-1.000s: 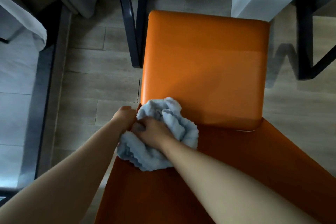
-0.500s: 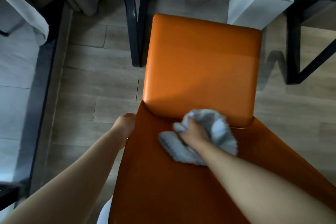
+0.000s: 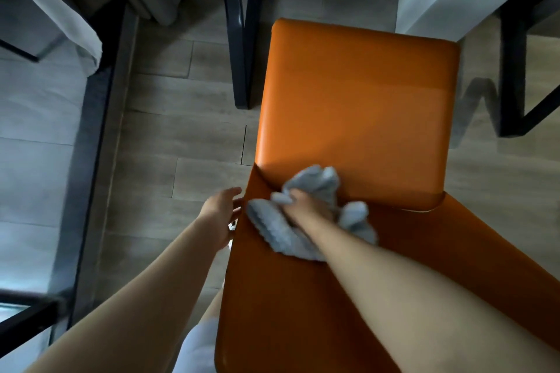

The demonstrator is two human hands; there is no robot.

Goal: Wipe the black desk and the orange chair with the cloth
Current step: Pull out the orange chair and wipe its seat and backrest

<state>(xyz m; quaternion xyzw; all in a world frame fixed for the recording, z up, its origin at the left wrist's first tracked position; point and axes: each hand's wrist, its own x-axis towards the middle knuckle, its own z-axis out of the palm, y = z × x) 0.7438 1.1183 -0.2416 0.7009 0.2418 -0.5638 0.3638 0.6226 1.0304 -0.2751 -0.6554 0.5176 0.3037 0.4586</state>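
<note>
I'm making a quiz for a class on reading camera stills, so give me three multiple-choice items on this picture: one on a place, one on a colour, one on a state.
1. Where does the cloth lie?
A. on the floor
B. on the chair, where seat meets backrest
C. on the desk

2. What colour is the cloth?
A. pale grey-blue
B. red
C. black

3. What is the left hand doing?
A. gripping the cloth
B. lifting a chair leg
C. resting open at the chair's left edge

Answers:
1 B: the cloth is bunched on the orange chair at the seam between seat and backrest.
2 A: its fabric shows pale grey-blue against the orange.
3 C: the left hand has relaxed fingers at the chair's side edge and holds nothing; only the right hand grips the cloth.
</note>
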